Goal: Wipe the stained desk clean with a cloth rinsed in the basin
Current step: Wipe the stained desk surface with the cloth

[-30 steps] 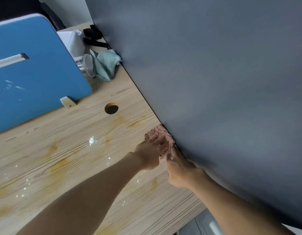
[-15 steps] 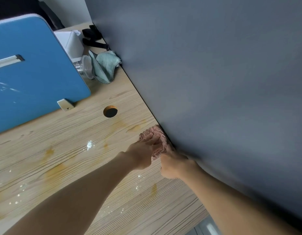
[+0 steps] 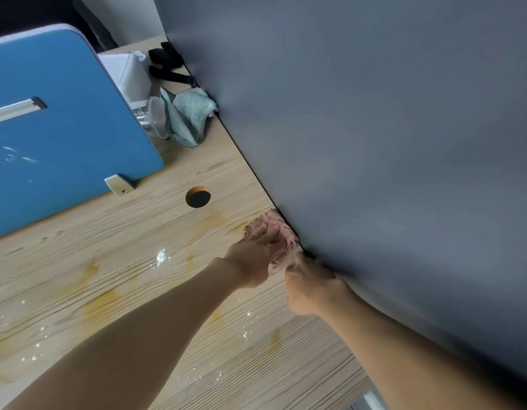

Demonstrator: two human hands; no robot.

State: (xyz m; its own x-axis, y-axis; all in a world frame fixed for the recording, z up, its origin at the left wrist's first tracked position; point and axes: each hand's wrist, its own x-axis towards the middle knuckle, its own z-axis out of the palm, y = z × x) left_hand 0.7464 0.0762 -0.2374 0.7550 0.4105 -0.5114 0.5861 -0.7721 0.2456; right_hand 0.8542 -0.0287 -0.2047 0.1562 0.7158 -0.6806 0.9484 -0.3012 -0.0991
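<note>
Pink cloth [image 3: 278,232] mid-frame on the wooden surface [image 3: 138,261], tight against the grey wall [image 3: 374,143]. Left grip [image 3: 255,258] flat on top, fingers straight, pressing down. Right grip [image 3: 311,287] curled at the cloth's near end; cannot tell whether holding it. Yellow stains [image 3: 102,300] lower left. Green cloth [image 3: 188,113] upper middle.

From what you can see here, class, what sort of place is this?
Probably an office workstation: a wood-grain desk with a cable hole, a blue divider screen and a grey partition.
</note>
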